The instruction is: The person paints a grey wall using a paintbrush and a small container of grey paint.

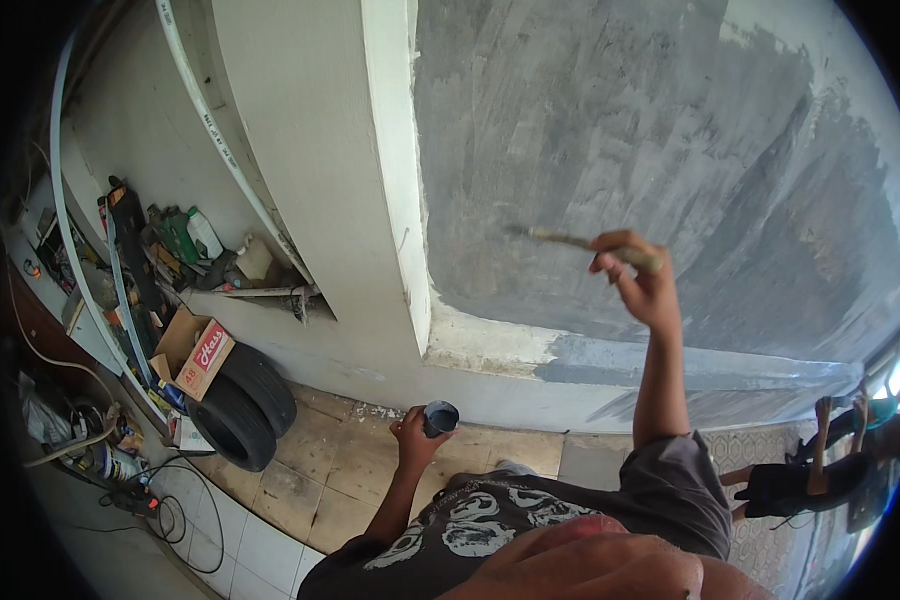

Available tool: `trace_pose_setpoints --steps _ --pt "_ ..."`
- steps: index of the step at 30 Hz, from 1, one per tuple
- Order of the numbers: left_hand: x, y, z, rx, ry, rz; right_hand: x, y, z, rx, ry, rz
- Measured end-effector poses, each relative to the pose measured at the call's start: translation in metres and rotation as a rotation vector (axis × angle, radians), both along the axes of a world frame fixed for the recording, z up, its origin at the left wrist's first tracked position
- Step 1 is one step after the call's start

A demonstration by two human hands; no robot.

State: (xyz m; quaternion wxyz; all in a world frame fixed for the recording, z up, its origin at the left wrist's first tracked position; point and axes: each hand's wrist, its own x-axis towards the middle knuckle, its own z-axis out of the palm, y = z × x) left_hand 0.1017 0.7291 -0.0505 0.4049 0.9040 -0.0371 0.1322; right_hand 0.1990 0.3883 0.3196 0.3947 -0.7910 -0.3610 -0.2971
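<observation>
My right hand is raised in front of the wall and closed around the handle of a paintbrush. The brush points left, its dark bristles at or close to the grey-coated wall; whether they touch is hard to tell. Low in front of me, my left hand grips a small round cup with dark grey paint inside. Streaky grey covers most of the wall panel, darker in patches toward the right. A whitish ledge runs below it, part of it coated grey.
Black tires stand at the left, beneath an open cardboard box. Tools and bottles crowd a wall recess. A pale pipe leans there. Black cable loops over the tiled floor. Another person is at the far right.
</observation>
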Motion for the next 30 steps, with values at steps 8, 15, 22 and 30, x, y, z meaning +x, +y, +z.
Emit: trace_pose_setpoints --steps 8,15,22,30 --pt "-0.009 0.002 0.002 -0.026 -0.068 0.013 0.034 0.009 0.233 -0.014 -0.542 -0.164" --pt "-0.022 0.011 -0.017 -0.026 -0.04 0.017 0.048 0.072 0.334 -0.128 -0.763 -0.193" --pt "-0.022 0.016 -0.005 -0.037 -0.019 0.037 0.085 0.095 0.356 -0.42 -0.996 -0.214" --pt "-0.021 0.017 -0.005 -0.04 -0.021 0.07 0.116 0.119 0.308 -0.67 -0.828 -0.4"
